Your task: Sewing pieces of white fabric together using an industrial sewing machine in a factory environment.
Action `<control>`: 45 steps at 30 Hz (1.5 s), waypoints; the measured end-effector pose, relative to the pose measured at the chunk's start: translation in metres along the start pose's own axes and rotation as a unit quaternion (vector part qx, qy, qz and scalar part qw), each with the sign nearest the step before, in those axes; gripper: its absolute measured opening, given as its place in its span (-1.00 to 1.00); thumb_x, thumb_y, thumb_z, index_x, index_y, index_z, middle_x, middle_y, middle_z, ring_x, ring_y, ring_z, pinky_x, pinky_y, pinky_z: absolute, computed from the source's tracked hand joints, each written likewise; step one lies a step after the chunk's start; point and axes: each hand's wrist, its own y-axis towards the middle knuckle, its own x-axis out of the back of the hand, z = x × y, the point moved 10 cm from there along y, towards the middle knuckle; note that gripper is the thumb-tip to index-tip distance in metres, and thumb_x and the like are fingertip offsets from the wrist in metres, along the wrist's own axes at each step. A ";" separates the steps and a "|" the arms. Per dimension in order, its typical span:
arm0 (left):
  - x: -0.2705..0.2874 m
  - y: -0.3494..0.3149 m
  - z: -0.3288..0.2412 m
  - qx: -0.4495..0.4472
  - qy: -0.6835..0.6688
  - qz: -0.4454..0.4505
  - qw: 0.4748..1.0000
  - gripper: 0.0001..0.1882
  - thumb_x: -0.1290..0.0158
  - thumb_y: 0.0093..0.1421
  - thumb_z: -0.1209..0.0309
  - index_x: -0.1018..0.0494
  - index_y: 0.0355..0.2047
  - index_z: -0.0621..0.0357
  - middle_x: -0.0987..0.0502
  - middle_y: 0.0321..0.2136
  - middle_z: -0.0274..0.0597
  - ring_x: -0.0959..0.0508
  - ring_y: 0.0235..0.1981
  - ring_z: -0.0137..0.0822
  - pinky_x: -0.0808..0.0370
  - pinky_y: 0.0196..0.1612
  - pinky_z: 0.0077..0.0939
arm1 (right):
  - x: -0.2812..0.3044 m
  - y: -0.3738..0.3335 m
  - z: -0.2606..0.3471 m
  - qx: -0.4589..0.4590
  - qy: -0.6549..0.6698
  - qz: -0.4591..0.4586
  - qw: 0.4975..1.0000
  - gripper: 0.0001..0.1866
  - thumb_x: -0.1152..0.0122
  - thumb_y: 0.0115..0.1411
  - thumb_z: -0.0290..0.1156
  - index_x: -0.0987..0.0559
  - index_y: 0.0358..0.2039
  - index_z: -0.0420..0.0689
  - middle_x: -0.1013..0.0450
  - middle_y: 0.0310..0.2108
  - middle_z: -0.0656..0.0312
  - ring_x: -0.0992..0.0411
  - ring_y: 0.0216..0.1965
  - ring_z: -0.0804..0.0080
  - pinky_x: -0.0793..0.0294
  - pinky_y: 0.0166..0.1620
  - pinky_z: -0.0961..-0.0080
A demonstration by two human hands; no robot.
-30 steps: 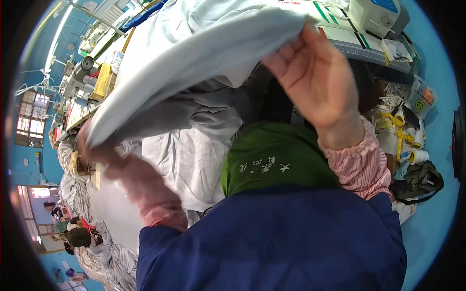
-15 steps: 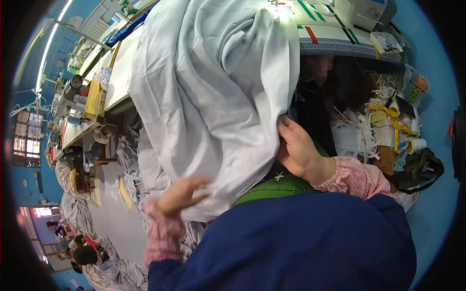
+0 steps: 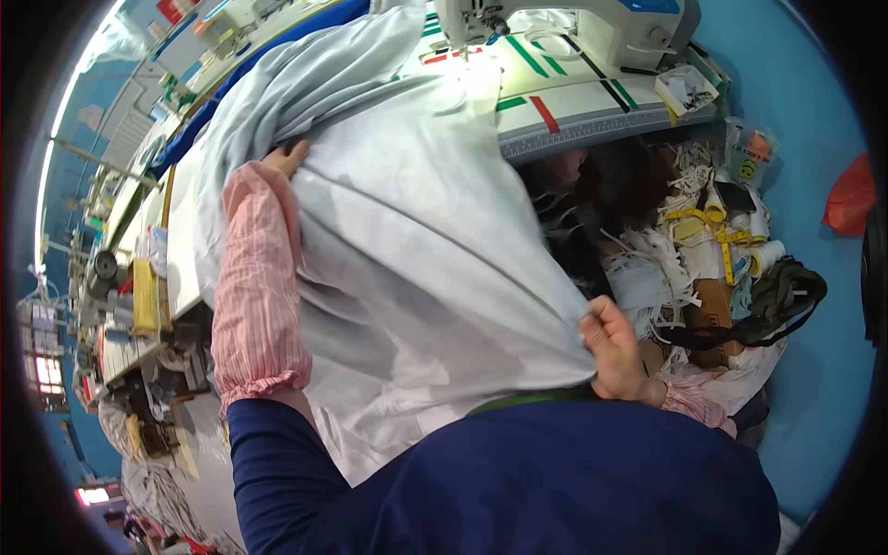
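A large pale grey-white fabric sheet (image 3: 416,250) spreads from the sewing machine (image 3: 592,32) down over my lap. My right hand (image 3: 615,356) is closed in a pinch on the sheet's lower right edge and draws it taut, with creases running toward the grip. At the far left, beside a bunched, darker-looking part of the sheet, my left hand (image 3: 289,159) rests on the cloth with its visible fingers stretched out; some fingers are hidden. Under the machine's lit needle area the top of the sheet lies on the white table (image 3: 564,83).
Right of the sheet, below the ruler-marked table edge (image 3: 601,132), lie fabric scraps (image 3: 647,268), a yellow measuring tape (image 3: 731,238), thread spools (image 3: 766,256) and a dark bag (image 3: 786,301). A small white box (image 3: 686,90) stands on the table. More machines line the left.
My left hand has moved up and away to the sheet's far left, where cloth is now bunched. My right hand has moved right and down, stretching the edge. More of the machine shows.
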 end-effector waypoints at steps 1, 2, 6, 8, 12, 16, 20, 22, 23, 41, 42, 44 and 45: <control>0.012 0.017 0.041 0.052 0.019 -0.004 0.998 -0.01 0.22 0.06 -0.41 -0.19 0.26 0.14 -0.19 0.24 0.18 -0.13 0.30 0.06 -0.02 0.34 -0.29 | -0.013 0.002 0.000 -0.004 -0.036 0.028 0.999 -0.98 0.02 0.34 -0.48 -0.36 -0.28 -0.09 -0.29 -0.50 0.45 -0.17 -0.53 0.79 -0.22 -0.41 0.78; 0.016 0.034 0.053 0.048 0.000 -0.110 0.993 0.05 0.22 0.00 -0.47 -0.21 0.25 0.14 -0.19 0.23 0.19 -0.13 0.30 0.08 0.00 0.35 -0.28 | -0.020 0.004 -0.011 -0.080 -0.029 0.045 0.995 -0.97 0.00 0.32 -0.48 -0.37 -0.28 -0.10 -0.27 -0.53 0.45 -0.14 -0.58 0.79 -0.20 -0.47 0.76; 0.031 0.024 0.079 0.099 0.060 -0.153 0.982 -0.30 0.23 0.18 -0.22 -0.48 0.03 0.05 -0.44 0.05 0.09 -0.38 0.13 0.12 -0.25 0.22 -0.13 | -0.018 0.012 -0.017 -0.138 -0.159 0.092 0.973 -0.90 -0.10 0.27 -0.44 -0.41 -0.32 -0.17 -0.32 -0.63 0.40 -0.20 -0.65 0.71 -0.21 -0.56 0.66; 0.007 0.024 0.038 0.090 0.095 -0.110 0.985 -0.39 0.21 0.21 -0.09 -0.48 0.01 0.11 -0.44 0.03 0.16 -0.44 0.06 0.14 -0.30 0.17 -0.12 | 0.003 0.025 -0.001 -0.060 -0.367 0.052 0.927 -0.85 -0.16 0.18 -0.42 -0.46 -0.39 -0.25 -0.45 -0.63 0.21 -0.40 -0.58 0.56 -0.34 -0.50 0.52; 0.020 -0.046 0.021 -0.055 0.059 -0.167 0.983 -0.42 0.15 0.24 -0.04 -0.51 -0.17 0.29 -0.48 -0.15 0.33 -0.47 -0.09 0.25 -0.36 0.03 -0.04 | 0.073 0.036 -0.059 -0.144 -0.361 0.051 0.920 -0.85 -0.18 0.14 -0.43 -0.48 -0.40 -0.27 -0.51 -0.59 0.14 -0.48 -0.55 0.49 -0.42 -0.43 0.56; 0.032 -0.087 -0.005 -0.058 0.068 -0.154 0.984 -0.47 0.12 0.24 0.01 -0.51 -0.22 0.31 -0.52 -0.25 0.28 -0.50 -0.19 0.23 -0.39 -0.07 -0.01 | 0.063 0.111 -0.022 -0.059 -0.538 0.113 0.833 -0.86 -0.13 0.20 -0.41 -0.51 -0.37 -0.23 -0.54 -0.51 0.10 -0.52 -0.48 0.51 -0.45 -0.41 0.52; 0.028 -0.094 0.004 -0.060 0.101 -0.151 0.981 -0.51 0.10 0.23 0.06 -0.49 -0.12 0.24 -0.54 -0.23 0.22 -0.51 -0.17 0.20 -0.40 -0.05 -0.05 | 0.030 0.184 0.033 0.135 -0.310 -0.045 0.940 -0.87 -0.09 0.25 -0.44 -0.56 -0.24 -0.16 -0.49 -0.48 0.31 -0.41 -0.44 0.66 -0.40 -0.37 0.62; 0.028 -0.095 0.000 -0.062 0.103 -0.145 0.982 -0.52 0.10 0.23 0.07 -0.49 -0.12 0.24 -0.54 -0.23 0.23 -0.50 -0.16 0.20 -0.40 -0.04 -0.05 | 0.028 0.207 0.021 0.111 -0.217 -0.083 0.966 -0.86 -0.09 0.26 -0.45 -0.56 -0.21 -0.18 -0.48 -0.46 0.34 -0.40 -0.43 0.66 -0.40 -0.34 0.63; 0.030 -0.096 -0.007 -0.068 0.103 -0.142 0.982 -0.53 0.10 0.23 0.08 -0.49 -0.11 0.24 -0.53 -0.23 0.23 -0.50 -0.15 0.19 -0.39 -0.03 -0.06 | 0.032 0.217 0.009 0.125 -0.199 -0.078 0.969 -0.84 -0.11 0.26 -0.44 -0.53 -0.18 -0.21 -0.49 -0.42 0.34 -0.39 -0.43 0.66 -0.39 -0.33 0.65; -0.049 -0.254 -0.226 -0.368 0.025 -0.173 0.913 -0.67 -0.22 -0.04 0.39 -0.51 -0.21 0.04 -0.53 -0.27 -0.16 -0.53 -0.33 -0.12 -0.50 -0.31 -0.31 | -0.003 0.143 -0.077 0.023 -0.388 0.220 0.895 -0.67 -0.28 0.04 -0.17 -0.58 -0.50 -0.24 -0.47 -0.59 -0.02 -0.49 -0.46 0.01 -0.43 -0.37 0.24; -0.067 -0.287 -0.270 -0.413 -0.067 -0.114 0.901 -0.56 -0.27 -0.09 0.37 -0.48 -0.14 0.06 -0.52 -0.26 -0.12 -0.55 -0.34 -0.11 -0.52 -0.27 -0.28 | -0.005 0.134 -0.073 0.030 -0.393 0.219 0.893 -0.70 -0.27 0.06 -0.20 -0.57 -0.50 -0.23 -0.48 -0.57 0.01 -0.49 -0.45 0.00 -0.44 -0.36 0.23; -0.098 -0.315 -0.313 -0.364 -0.151 -0.102 0.913 -0.39 -0.23 -0.07 0.44 -0.33 0.05 0.11 -0.46 -0.19 0.00 -0.54 -0.27 -0.01 -0.52 -0.20 -0.23 | -0.006 0.121 -0.065 0.042 -0.398 0.219 0.890 -0.72 -0.25 0.08 -0.23 -0.57 -0.49 -0.22 -0.49 -0.54 0.03 -0.49 -0.43 -0.01 -0.44 -0.35 0.21; -0.105 -0.314 -0.320 -0.339 -0.184 -0.127 0.914 -0.34 -0.19 -0.05 0.50 -0.25 0.11 0.12 -0.44 -0.16 0.04 -0.53 -0.26 0.02 -0.51 -0.19 -0.22 | -0.005 0.113 -0.057 0.075 -0.417 0.217 0.879 -0.75 -0.27 0.06 -0.29 -0.57 -0.41 -0.24 -0.50 -0.47 0.00 -0.48 -0.42 -0.02 -0.46 -0.33 0.23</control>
